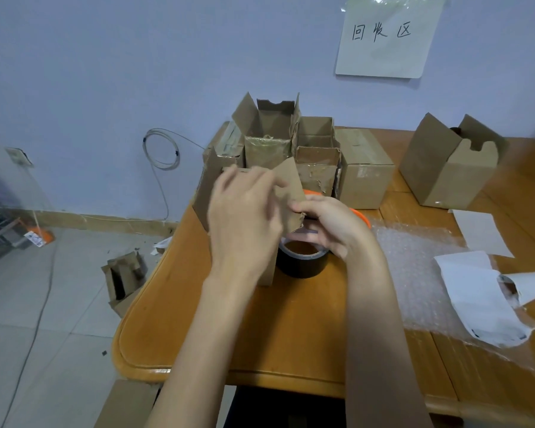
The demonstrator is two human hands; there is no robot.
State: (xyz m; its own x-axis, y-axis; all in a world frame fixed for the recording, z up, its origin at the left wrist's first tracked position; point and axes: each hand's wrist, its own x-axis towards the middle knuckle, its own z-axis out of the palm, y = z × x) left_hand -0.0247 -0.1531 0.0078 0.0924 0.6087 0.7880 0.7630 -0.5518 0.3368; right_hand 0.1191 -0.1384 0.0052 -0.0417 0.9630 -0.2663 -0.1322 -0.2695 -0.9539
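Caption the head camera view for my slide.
Right hand pinches a cardboard flap beside the left hand, by a black tape roll on a wooden table.

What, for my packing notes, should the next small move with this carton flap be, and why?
Probably press the raised flap down flat over the carton. It stands tilted up; the right hand pinches its lower edge, the left hand, blurred, lies at the carton's top, and the black tape roll waits beside it on the table.
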